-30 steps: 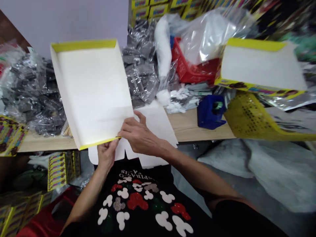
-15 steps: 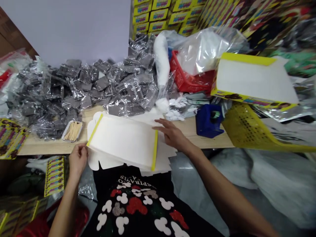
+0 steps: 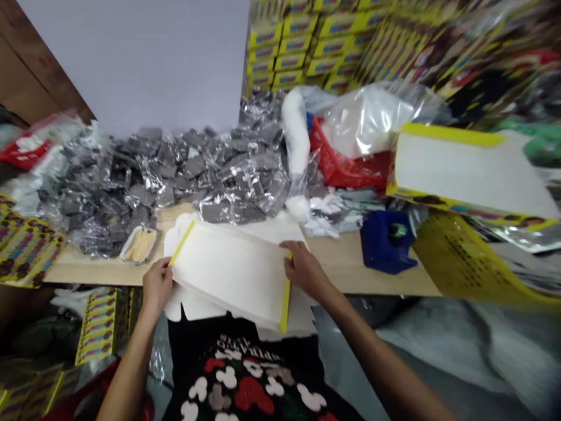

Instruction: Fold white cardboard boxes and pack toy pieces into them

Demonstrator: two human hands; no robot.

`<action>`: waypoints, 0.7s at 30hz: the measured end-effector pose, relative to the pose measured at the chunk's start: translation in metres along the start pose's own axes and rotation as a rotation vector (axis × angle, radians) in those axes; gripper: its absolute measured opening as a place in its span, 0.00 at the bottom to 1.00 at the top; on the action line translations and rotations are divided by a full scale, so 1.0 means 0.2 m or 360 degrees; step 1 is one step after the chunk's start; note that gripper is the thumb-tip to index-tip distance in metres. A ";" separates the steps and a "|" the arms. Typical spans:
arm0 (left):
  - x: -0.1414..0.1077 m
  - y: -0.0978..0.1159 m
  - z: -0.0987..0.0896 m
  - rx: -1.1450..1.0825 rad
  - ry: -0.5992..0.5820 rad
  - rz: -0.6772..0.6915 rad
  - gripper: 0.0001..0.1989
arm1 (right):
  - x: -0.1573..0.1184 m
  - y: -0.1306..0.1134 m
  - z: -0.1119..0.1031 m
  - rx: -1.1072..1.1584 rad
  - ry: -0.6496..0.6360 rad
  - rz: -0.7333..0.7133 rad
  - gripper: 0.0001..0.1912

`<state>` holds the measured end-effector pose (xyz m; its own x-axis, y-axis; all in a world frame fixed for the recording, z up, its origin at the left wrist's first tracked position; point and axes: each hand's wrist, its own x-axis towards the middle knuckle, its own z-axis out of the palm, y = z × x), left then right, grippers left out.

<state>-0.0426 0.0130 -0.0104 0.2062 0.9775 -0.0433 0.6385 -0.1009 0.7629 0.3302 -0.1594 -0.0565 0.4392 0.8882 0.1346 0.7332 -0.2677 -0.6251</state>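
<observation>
A white cardboard sheet with a yellow strip at each short end lies in front of me, on top of other white cut-out cardboard. My left hand pinches its left edge beside the yellow strip. At the upper right corner, my right hand has its fingers closed on the same sheet, by the right yellow strip. The sheet slants down towards the right.
Wrapped grey pieces are heaped behind the sheet. A small tray of wooden sticks is at left. To the right are a blue tape dispenser, a red basket and an open box.
My right hand has closed from spread fingers onto the sheet's right corner. My left hand still pinches the left edge. The whole view has shifted, so things appear lower and further right.
</observation>
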 end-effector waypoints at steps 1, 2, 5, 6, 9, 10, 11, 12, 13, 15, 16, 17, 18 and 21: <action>0.01 0.01 -0.02 -0.0187 0.0099 -0.0022 0.19 | 0.01 -0.03 0.00 0.0103 0.0001 0.0004 0.17; 0.03 0.03 -0.04 -0.0356 0.0241 0.0005 0.21 | 0.01 -0.06 0.00 0.0225 -0.0011 0.0012 0.14; 0.11 0.12 -0.10 -0.0734 0.0767 0.0188 0.24 | -0.01 -0.20 0.04 0.0554 -0.0098 0.0054 0.11; 0.14 0.16 -0.12 -0.0830 0.0867 0.0220 0.25 | -0.03 -0.25 0.06 0.0612 -0.0107 0.0052 0.11; 0.22 0.24 -0.18 -0.1027 0.0826 0.0282 0.25 | -0.09 -0.34 0.11 0.0653 -0.0138 -0.0031 0.08; 0.24 0.26 -0.21 -0.1058 0.0767 0.0314 0.26 | -0.10 -0.35 0.11 0.0658 -0.0257 -0.0098 0.07; 0.26 0.28 -0.24 -0.1076 0.0718 0.0337 0.27 | -0.10 -0.35 0.09 0.0666 -0.0412 -0.0175 0.07; 0.28 0.30 -0.27 -0.1089 0.0677 0.0340 0.28 | -0.08 -0.36 0.07 0.0678 -0.0555 -0.0240 0.10; 0.30 0.32 -0.29 -0.1096 0.0645 0.0329 0.29 | -0.05 -0.37 0.04 0.0705 -0.0631 -0.0275 0.14; 0.35 0.38 -0.31 -0.1074 0.0559 0.0316 0.29 | 0.06 -0.41 -0.03 0.0809 -0.0463 -0.0226 0.23; 0.38 0.41 -0.30 -0.1061 0.0511 0.0325 0.27 | 0.15 -0.44 -0.06 0.0912 -0.0271 -0.0156 0.28; 0.41 0.45 -0.28 -0.1047 0.0451 0.0335 0.26 | 0.24 -0.48 -0.08 0.1043 -0.0098 -0.0131 0.32; 0.44 0.48 -0.25 -0.1035 0.0391 0.0344 0.24 | 0.34 -0.53 -0.09 0.1140 0.0052 -0.0131 0.35; 0.53 0.58 -0.13 -0.1007 0.0329 0.0431 0.23 | 0.60 -0.67 -0.11 0.1242 0.0105 -0.0334 0.36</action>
<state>0.0337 0.1101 0.0911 0.1119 0.9547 0.2757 0.0195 -0.2795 0.9599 0.2970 -0.0257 0.0604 0.3802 0.8608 0.3384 0.2405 0.2612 -0.9348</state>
